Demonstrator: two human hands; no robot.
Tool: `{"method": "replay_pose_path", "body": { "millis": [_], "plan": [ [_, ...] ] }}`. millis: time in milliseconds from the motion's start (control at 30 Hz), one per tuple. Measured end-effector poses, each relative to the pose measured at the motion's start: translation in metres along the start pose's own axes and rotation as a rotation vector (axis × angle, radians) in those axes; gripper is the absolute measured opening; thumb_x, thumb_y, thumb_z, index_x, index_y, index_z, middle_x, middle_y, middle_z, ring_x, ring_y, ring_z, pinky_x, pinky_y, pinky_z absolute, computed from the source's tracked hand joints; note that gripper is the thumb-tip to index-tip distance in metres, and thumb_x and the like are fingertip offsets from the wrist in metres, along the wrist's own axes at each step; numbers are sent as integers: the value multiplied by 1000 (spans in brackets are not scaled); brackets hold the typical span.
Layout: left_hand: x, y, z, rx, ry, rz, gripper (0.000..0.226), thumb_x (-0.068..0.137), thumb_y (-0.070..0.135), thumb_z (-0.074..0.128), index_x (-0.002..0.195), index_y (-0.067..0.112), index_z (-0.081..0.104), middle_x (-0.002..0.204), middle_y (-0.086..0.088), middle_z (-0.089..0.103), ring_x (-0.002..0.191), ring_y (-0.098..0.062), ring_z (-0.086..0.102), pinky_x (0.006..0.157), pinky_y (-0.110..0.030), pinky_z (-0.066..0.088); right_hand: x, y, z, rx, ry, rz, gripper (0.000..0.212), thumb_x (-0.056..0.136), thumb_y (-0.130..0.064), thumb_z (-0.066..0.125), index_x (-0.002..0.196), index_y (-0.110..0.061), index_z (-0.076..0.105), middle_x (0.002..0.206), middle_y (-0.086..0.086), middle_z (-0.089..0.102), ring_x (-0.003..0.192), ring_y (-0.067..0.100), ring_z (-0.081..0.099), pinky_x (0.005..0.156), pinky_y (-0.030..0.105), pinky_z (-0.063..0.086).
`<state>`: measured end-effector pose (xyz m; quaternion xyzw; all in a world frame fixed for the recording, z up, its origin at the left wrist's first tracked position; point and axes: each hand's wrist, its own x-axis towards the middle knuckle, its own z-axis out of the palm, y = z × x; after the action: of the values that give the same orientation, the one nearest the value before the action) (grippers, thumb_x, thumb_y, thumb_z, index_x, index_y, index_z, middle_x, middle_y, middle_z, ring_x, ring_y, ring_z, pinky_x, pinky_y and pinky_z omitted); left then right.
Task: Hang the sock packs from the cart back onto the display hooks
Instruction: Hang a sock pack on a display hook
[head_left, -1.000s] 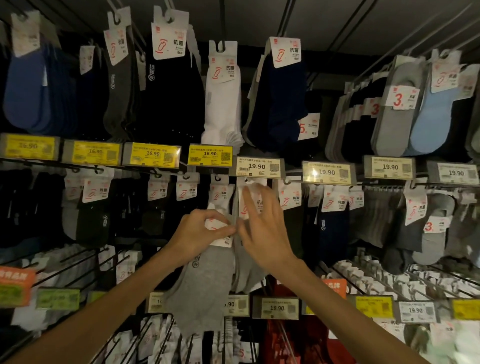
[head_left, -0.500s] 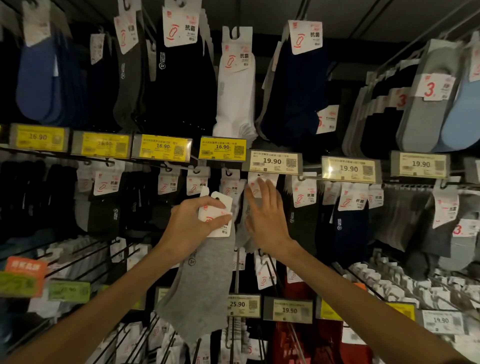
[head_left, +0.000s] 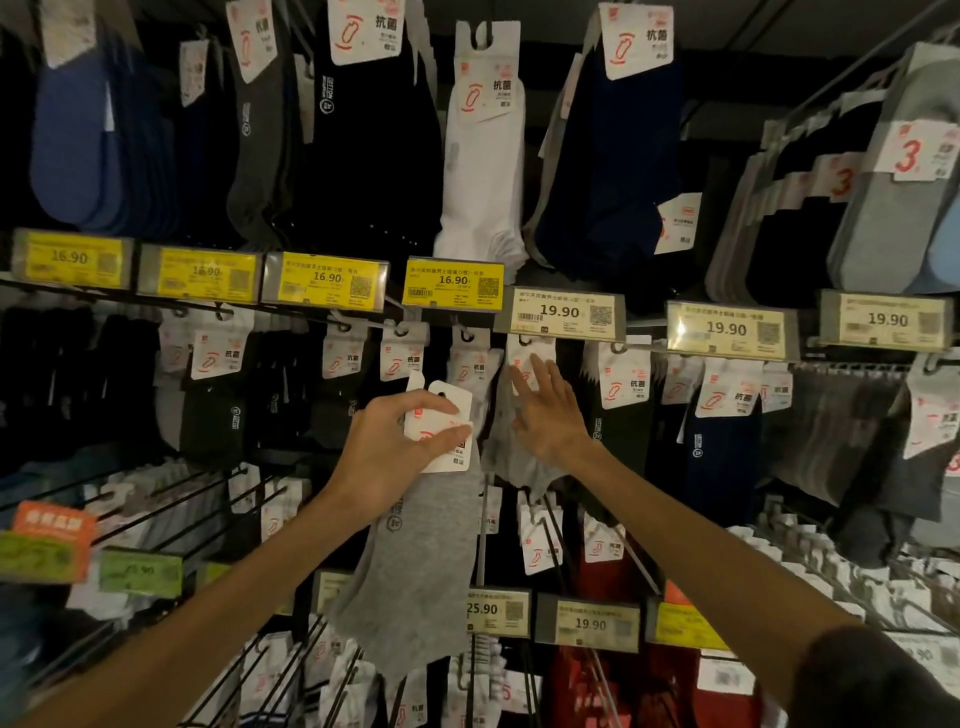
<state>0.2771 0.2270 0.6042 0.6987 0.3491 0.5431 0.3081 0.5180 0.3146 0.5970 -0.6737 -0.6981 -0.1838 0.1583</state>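
Observation:
A grey sock pack (head_left: 415, 566) with a white header card hangs down from my left hand (head_left: 384, 457), which pinches the card at its top, just below the 16.90 price tags. My right hand (head_left: 545, 415) is beside it with straight fingers, pressing against the grey sock packs (head_left: 511, 457) that hang on the middle-row hook (head_left: 524, 340) under a 19.90 tag. The card's hole is level with neighbouring headers but not on a hook. The cart is out of view.
Rows of hanging sock packs fill the display: dark and white ones (head_left: 483, 156) above, grey ones (head_left: 883, 208) at the right. Price-tag strips (head_left: 452, 283) run across. Bare wire hooks (head_left: 171, 509) jut out at lower left, and red packs (head_left: 602, 686) hang below.
My left hand has lifted the grey pack up toward the middle row. My right hand has shifted from the card onto the hanging packs at its right. The view tilted upward.

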Motion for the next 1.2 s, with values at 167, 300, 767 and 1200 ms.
{"method": "replay_pose_path", "body": {
  "millis": [167,300,767,1200],
  "plan": [
    [0,-3,3,-46,8,10,30,77,20,85,104,26,72,106,9,72,97,-1,67,81,-31,61,19,10,5,-31,-73,9,75,100,-31,47,157,-20,-1,164,9,-12,151,31,-12,122,46,6],
    [-1,-3,3,-140,-5,27,52,80,15,83,123,33,59,100,9,74,93,-6,70,75,-25,60,34,16,9,-9,-122,33,76,101,-32,47,157,-20,-3,164,7,-14,150,29,-14,122,46,6],
    [-12,6,6,-171,13,-2,86,77,14,85,144,38,36,99,16,76,92,-6,73,75,-25,61,50,25,-2,35,-292,25,84,96,-35,56,158,-21,1,164,5,-16,150,29,-13,121,48,6],
    [-32,26,13,-261,4,16,47,76,21,85,118,26,64,102,7,77,93,-11,74,72,-24,60,-136,-54,-79,1501,-44,123,40,101,-45,42,113,-17,67,86,12,75,83,23,73,66,23,57]
  ]
}}
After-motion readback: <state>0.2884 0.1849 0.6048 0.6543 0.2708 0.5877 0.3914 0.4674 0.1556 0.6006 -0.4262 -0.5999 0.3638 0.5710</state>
